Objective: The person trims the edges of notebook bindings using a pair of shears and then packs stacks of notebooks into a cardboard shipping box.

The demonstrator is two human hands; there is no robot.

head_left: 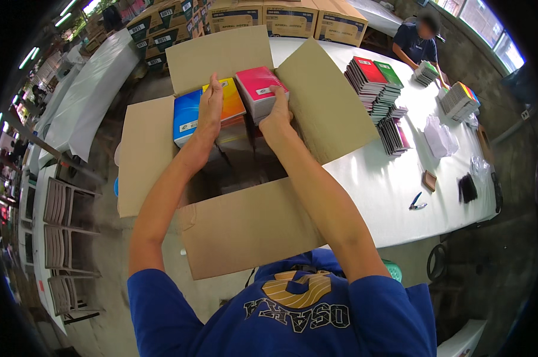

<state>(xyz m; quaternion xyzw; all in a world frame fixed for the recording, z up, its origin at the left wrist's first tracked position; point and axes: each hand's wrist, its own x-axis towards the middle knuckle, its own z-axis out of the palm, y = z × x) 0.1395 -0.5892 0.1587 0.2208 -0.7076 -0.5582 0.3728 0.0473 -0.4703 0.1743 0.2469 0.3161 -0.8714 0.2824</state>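
Observation:
An open cardboard box stands in front of me with its four flaps folded out. Inside its far part are stacks of notebooks: a blue stack at the left and a yellow-orange stack beside it. My left hand rests upright over the line between these two, fingers stretched out and palm toward the yellow-orange stack. At the right, my right hand grips a pink-red notebook stack, thumb on its top cover and its other fingers hidden. The pink-red stack sits higher than the others.
On the white table at the right stand stacks of red and green notebooks, a plastic bag, a brown block and a blue-handled tool. A co-worker sits beyond. Closed cartons line the back.

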